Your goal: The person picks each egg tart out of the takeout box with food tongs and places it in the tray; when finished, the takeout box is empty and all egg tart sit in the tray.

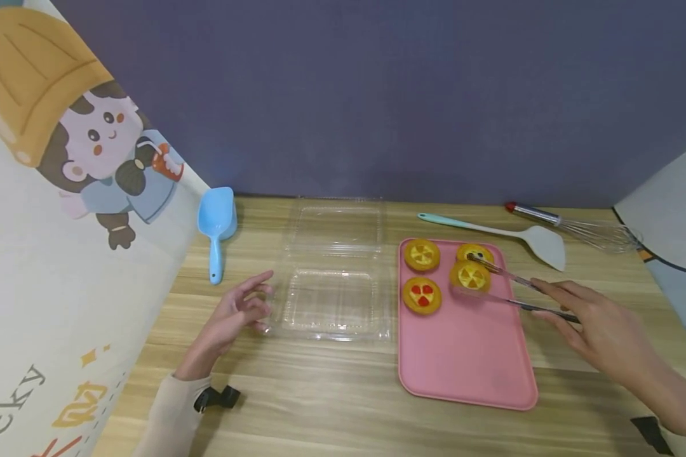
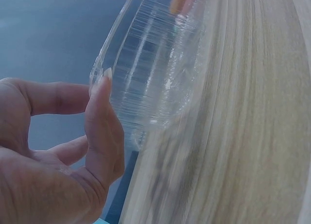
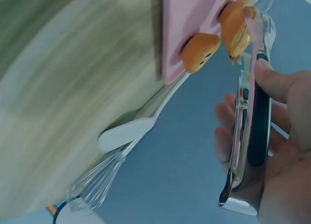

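Observation:
My right hand point(image 1: 612, 333) grips metal tongs with dark handle grips point(image 3: 262, 122). Between the tongs' tips is an egg tart with yellow wedges on top point(image 1: 470, 277), over the upper right of a pink tray point(image 1: 469, 362). Behind it sits a tart with dark dots point(image 1: 484, 249). Along the tray's left side lie another yellow-wedge tart point(image 1: 422, 255) and one with red pieces point(image 1: 422, 296). My left hand point(image 1: 237, 314) has its fingers spread at the left edge of an opened clear plastic box point(image 1: 331, 301); in the left wrist view a fingertip overlaps the rim.
A blue scoop point(image 1: 216, 216) lies at the back left, by the wall with a cartoon figure. Behind the tray are a white spatula with a mint handle point(image 1: 543, 244) and a whisk point(image 1: 583, 228). A dark panel point(image 1: 377, 101) closes off the table's back edge.

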Motion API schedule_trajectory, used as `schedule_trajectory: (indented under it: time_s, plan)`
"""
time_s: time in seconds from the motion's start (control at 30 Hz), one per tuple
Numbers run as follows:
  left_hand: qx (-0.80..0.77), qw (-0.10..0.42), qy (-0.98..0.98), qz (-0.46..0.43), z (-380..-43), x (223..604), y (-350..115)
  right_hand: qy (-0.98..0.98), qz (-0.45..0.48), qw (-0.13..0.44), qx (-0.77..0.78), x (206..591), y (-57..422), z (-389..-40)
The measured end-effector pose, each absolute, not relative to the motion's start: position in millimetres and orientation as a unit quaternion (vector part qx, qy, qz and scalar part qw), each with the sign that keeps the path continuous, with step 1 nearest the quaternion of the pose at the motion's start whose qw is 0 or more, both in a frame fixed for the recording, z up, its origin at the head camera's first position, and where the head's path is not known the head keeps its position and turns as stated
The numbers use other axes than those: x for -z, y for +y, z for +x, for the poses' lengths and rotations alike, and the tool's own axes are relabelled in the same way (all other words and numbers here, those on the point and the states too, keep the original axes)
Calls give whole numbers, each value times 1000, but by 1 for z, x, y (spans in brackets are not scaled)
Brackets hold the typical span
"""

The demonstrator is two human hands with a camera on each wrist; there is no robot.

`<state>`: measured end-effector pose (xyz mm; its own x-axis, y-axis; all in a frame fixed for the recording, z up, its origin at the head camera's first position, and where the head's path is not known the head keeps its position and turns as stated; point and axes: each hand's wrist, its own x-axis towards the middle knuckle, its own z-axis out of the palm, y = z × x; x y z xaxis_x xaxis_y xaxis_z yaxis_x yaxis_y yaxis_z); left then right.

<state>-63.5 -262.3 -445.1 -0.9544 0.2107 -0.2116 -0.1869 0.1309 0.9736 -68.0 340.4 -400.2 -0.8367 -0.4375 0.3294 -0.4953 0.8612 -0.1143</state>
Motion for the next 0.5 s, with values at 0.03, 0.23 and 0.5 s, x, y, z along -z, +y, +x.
schedule_trajectory:
  time_s: [0.03,0.23,0.5]
  plan:
    - [-659,151,737,6,-63,445,-262,-956,241,140,-95,401,343,-66]
    - [-658,150,737,0,-63,444,-263,-966,224,107,-76,407,352,-56]
    - [-659,152,737,2,-64,445,-262,-969,213,106,-65,415,355,-49]
